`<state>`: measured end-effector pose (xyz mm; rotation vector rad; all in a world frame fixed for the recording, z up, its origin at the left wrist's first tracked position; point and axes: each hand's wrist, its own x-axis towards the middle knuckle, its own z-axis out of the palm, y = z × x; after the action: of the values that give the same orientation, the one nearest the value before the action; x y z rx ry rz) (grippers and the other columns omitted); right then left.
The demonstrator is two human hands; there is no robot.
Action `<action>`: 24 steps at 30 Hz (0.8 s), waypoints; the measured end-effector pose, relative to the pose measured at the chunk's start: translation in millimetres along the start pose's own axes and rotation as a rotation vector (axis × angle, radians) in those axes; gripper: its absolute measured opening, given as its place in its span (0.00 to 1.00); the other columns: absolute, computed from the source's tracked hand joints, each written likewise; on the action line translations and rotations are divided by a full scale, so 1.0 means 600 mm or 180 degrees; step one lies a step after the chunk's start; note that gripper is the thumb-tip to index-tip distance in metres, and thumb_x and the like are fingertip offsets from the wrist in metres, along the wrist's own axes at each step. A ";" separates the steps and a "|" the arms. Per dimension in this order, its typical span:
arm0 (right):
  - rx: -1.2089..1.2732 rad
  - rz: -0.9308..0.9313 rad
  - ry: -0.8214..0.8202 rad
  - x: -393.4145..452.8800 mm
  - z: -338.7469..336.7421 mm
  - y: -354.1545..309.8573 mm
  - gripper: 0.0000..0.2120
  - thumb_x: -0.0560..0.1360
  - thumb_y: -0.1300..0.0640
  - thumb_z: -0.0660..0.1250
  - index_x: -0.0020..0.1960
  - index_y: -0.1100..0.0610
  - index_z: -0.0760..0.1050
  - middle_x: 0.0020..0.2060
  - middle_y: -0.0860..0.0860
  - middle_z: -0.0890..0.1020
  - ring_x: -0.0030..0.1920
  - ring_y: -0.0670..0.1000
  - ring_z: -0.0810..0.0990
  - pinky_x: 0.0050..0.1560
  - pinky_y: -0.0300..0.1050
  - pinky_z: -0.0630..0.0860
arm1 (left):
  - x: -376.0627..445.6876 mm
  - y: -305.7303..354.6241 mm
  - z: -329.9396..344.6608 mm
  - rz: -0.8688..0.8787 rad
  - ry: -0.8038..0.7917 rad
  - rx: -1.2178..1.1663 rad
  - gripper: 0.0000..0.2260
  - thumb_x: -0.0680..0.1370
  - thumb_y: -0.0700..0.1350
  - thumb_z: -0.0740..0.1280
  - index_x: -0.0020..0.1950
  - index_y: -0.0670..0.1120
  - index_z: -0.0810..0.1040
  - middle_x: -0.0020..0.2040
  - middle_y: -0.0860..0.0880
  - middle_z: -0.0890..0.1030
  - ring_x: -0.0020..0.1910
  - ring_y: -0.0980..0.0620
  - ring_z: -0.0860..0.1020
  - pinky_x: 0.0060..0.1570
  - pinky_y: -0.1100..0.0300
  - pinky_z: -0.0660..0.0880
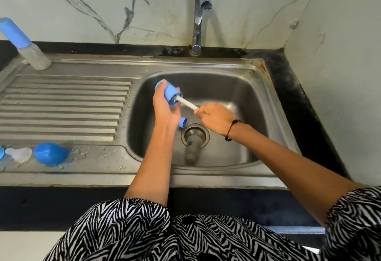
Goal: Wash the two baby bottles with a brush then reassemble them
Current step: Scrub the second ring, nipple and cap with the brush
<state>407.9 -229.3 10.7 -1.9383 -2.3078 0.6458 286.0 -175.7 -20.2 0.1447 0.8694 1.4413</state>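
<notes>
Here the left hand (165, 108) grips a blue cap (168, 93) over the sink (237, 87). The right hand (214, 117) clutches the white brush (186, 102), its head inside the cap.

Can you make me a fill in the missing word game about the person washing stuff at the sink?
1. The left hand holds a blue ____.
2. The right hand grips the white handle of the ____.
3. A clear bottle lies over the ____ in the basin.
4. No ____ runs from the tap.

Missing words: cap; brush; drain; water
</notes>
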 end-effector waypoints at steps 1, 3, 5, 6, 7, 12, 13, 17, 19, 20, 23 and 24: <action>0.0083 -0.0097 -0.0078 -0.005 0.002 0.002 0.19 0.82 0.55 0.51 0.31 0.51 0.60 0.38 0.53 0.72 0.41 0.54 0.70 0.40 0.44 0.63 | -0.003 -0.002 -0.007 -0.0047 -0.0086 0.0037 0.11 0.78 0.47 0.63 0.56 0.41 0.70 0.46 0.44 0.74 0.47 0.43 0.78 0.54 0.51 0.75; 0.0109 -0.0069 -0.0211 -0.012 0.013 0.010 0.18 0.82 0.53 0.50 0.34 0.53 0.63 0.39 0.54 0.74 0.41 0.55 0.71 0.41 0.44 0.65 | -0.008 -0.007 -0.015 -0.0134 -0.0233 -0.0207 0.08 0.78 0.46 0.63 0.52 0.42 0.70 0.46 0.42 0.78 0.47 0.42 0.81 0.54 0.51 0.77; -0.0070 0.0090 -0.0268 -0.017 0.026 0.014 0.14 0.81 0.53 0.51 0.39 0.53 0.66 0.42 0.56 0.76 0.42 0.57 0.72 0.40 0.45 0.66 | -0.010 -0.011 -0.011 -0.0208 -0.0191 -0.0392 0.05 0.79 0.43 0.62 0.45 0.43 0.71 0.39 0.44 0.78 0.34 0.49 0.80 0.38 0.59 0.78; -0.0168 0.0176 -0.0246 -0.018 0.029 0.014 0.12 0.81 0.53 0.51 0.42 0.53 0.68 0.44 0.57 0.76 0.43 0.58 0.73 0.40 0.45 0.66 | -0.008 -0.015 -0.008 -0.0207 -0.0040 -0.0351 0.07 0.79 0.43 0.62 0.42 0.43 0.71 0.35 0.46 0.76 0.28 0.52 0.77 0.31 0.61 0.75; -0.0262 0.0267 -0.0202 -0.018 0.029 0.014 0.12 0.81 0.52 0.52 0.45 0.54 0.71 0.47 0.58 0.78 0.46 0.59 0.75 0.41 0.45 0.66 | -0.009 -0.018 -0.003 -0.0190 0.0105 -0.0281 0.08 0.79 0.43 0.63 0.40 0.43 0.70 0.33 0.47 0.74 0.26 0.52 0.74 0.28 0.62 0.72; -0.0590 0.0527 0.0115 -0.003 0.014 0.019 0.16 0.81 0.52 0.52 0.56 0.57 0.75 0.52 0.56 0.79 0.51 0.59 0.77 0.44 0.45 0.69 | -0.002 -0.024 0.016 -0.0198 0.0326 -0.0202 0.06 0.81 0.42 0.59 0.45 0.43 0.69 0.37 0.45 0.70 0.32 0.50 0.70 0.33 0.58 0.70; -0.0537 0.0526 0.0139 -0.002 0.008 0.019 0.16 0.81 0.52 0.51 0.55 0.57 0.75 0.51 0.56 0.79 0.50 0.58 0.77 0.43 0.45 0.69 | -0.001 -0.021 0.019 -0.0198 0.0273 -0.0211 0.03 0.81 0.40 0.58 0.50 0.42 0.70 0.40 0.45 0.72 0.36 0.49 0.72 0.36 0.57 0.72; 0.0050 0.0016 -0.0001 -0.008 0.003 0.007 0.17 0.82 0.54 0.51 0.44 0.57 0.75 0.48 0.59 0.79 0.46 0.59 0.76 0.44 0.47 0.71 | -0.006 -0.017 0.006 -0.0063 -0.0125 -0.0041 0.04 0.78 0.41 0.62 0.51 0.42 0.71 0.44 0.44 0.74 0.45 0.47 0.76 0.52 0.54 0.74; 0.0268 -0.0016 -0.0114 -0.017 0.011 0.000 0.18 0.82 0.52 0.51 0.37 0.53 0.72 0.45 0.57 0.77 0.44 0.57 0.73 0.42 0.46 0.67 | -0.009 -0.017 -0.007 -0.0120 -0.0225 -0.0117 0.04 0.78 0.43 0.63 0.46 0.43 0.71 0.44 0.43 0.77 0.48 0.44 0.79 0.58 0.52 0.75; 0.0225 0.0053 -0.0156 -0.020 0.017 0.000 0.18 0.82 0.52 0.51 0.38 0.53 0.71 0.43 0.56 0.75 0.44 0.56 0.73 0.41 0.45 0.66 | -0.010 -0.017 -0.008 -0.0192 -0.0234 -0.0261 0.05 0.79 0.43 0.62 0.45 0.43 0.71 0.44 0.42 0.78 0.48 0.44 0.81 0.57 0.52 0.76; -0.0039 0.0346 -0.0179 -0.014 0.028 0.007 0.13 0.81 0.52 0.52 0.46 0.54 0.73 0.44 0.56 0.76 0.48 0.60 0.77 0.41 0.45 0.66 | -0.005 -0.023 0.000 -0.0259 -0.0005 -0.0269 0.06 0.79 0.43 0.64 0.44 0.43 0.71 0.37 0.45 0.76 0.34 0.50 0.79 0.41 0.58 0.79; -0.0099 0.0429 -0.0135 -0.008 0.028 0.009 0.13 0.80 0.51 0.52 0.48 0.54 0.73 0.47 0.57 0.77 0.50 0.60 0.77 0.42 0.45 0.67 | -0.004 -0.027 0.004 -0.0266 0.0118 -0.0125 0.07 0.79 0.45 0.64 0.44 0.43 0.71 0.37 0.45 0.75 0.32 0.50 0.77 0.40 0.58 0.78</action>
<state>409.1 -237.9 -5.3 -2.1293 -2.2385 0.6720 300.7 -179.8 -26.6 0.0517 0.8670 1.3858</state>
